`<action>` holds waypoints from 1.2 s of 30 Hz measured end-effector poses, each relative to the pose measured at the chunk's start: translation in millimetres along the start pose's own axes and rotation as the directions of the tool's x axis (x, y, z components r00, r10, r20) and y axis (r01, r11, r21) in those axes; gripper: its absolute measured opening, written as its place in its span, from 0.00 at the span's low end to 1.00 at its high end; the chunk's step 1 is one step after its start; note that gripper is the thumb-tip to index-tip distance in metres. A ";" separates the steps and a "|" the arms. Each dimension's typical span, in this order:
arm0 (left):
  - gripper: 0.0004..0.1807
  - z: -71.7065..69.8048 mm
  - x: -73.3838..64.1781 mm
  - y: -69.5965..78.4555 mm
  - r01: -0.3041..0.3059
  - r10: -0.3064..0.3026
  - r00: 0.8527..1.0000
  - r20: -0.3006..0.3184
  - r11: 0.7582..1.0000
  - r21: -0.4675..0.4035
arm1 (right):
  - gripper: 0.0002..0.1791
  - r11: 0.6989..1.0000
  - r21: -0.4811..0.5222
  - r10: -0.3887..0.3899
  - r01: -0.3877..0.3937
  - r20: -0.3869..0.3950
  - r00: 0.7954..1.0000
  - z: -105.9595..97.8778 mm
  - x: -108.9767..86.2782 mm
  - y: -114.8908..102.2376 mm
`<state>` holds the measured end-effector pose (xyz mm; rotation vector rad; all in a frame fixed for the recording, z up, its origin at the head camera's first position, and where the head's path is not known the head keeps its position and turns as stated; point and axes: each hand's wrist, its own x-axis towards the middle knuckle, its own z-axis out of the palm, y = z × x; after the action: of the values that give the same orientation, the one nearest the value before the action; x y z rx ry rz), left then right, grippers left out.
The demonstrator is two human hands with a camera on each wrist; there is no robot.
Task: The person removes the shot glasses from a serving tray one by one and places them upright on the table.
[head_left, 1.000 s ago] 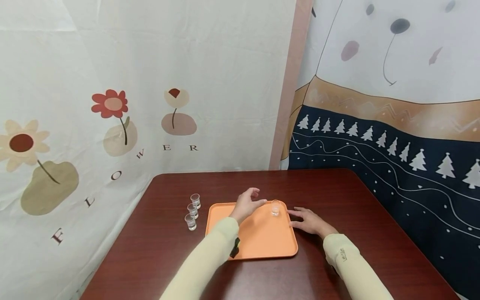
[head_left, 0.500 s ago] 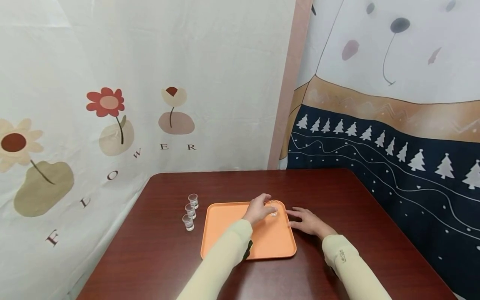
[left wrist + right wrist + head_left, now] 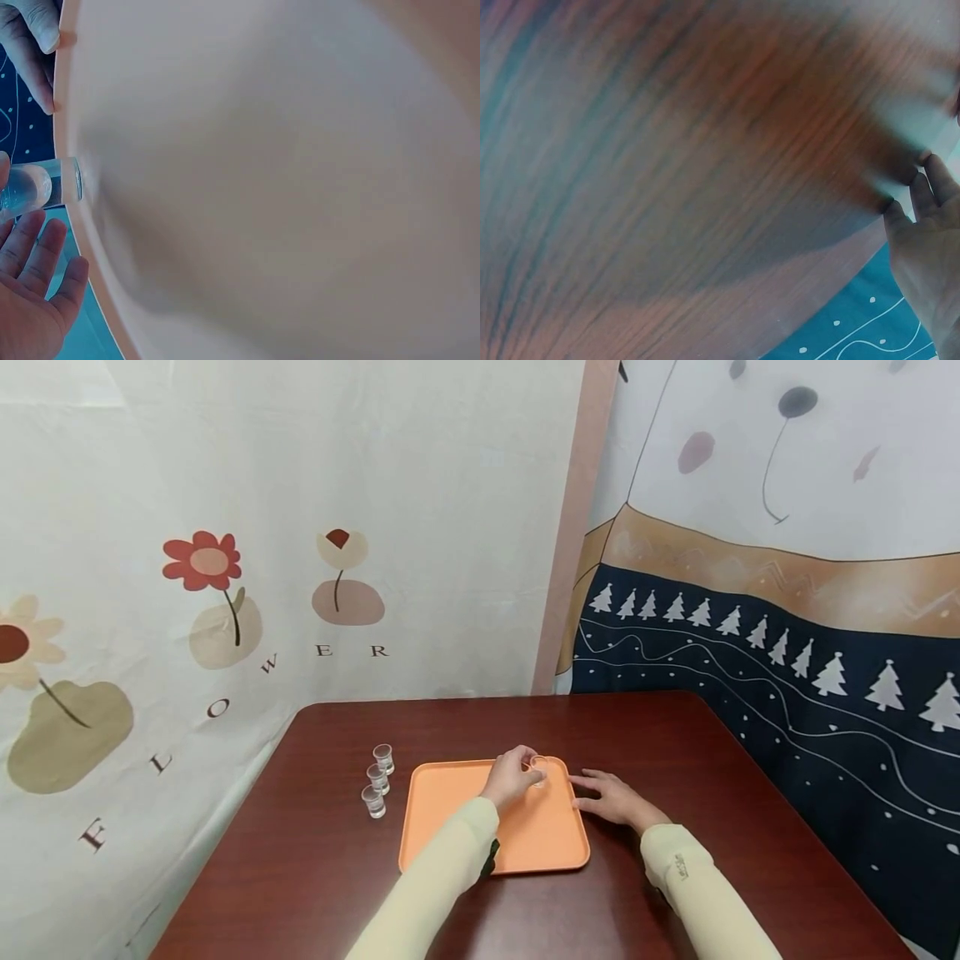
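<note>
A small clear shot glass (image 3: pixel 539 772) is at the far right corner of an orange tray (image 3: pixel 543 845). My left hand (image 3: pixel 510 778) reaches over the tray and pinches this glass between thumb and fingers; in the left wrist view the glass (image 3: pixel 63 182) shows between them, other fingers spread. Clear liquid seems to fill its lower part. Beside the tray's right edge, my right hand (image 3: pixel 611 798) lies with fingers extended, fingertips right at the rim.
Three more shot glasses stand in a row left of the tray: a far one (image 3: pixel 383 757), a middle one (image 3: pixel 378 778) and a near one (image 3: pixel 373 802). The dark red-brown table (image 3: pixel 300 877) meets printed cloth hangings behind and at the right.
My left hand has travelled right across the tray to the glass and taken hold of it. The glass has shifted slightly left. My right hand has stayed at the tray's edge.
</note>
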<state>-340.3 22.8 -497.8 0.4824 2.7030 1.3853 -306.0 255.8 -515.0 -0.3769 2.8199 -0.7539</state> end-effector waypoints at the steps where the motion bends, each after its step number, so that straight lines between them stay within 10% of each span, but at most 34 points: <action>1: 0.17 -2.6 -1.4 0.4 0.000 0.000 1.000 -0.001 1.000 -0.008 | 0.33 1.000 0.000 0.000 0.000 0.001 1.000 -0.3 0.2 -0.2; 15: 0.15 -68.2 -22.8 -3.3 -0.038 0.027 0.993 -0.117 0.996 -0.087 | 0.33 1.000 0.015 -0.011 0.011 -0.001 1.000 1.5 -3.5 4.3; 36: 0.22 -169.9 -84.0 -38.3 0.065 -0.060 0.939 -0.338 0.998 0.004 | 0.32 0.999 0.040 0.009 -0.009 -0.012 1.000 1.6 -4.0 -1.0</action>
<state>-303.9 -156.4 -434.9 0.1669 2.9628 1.5579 -301.5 255.4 -515.4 -0.3539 2.8112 -0.8113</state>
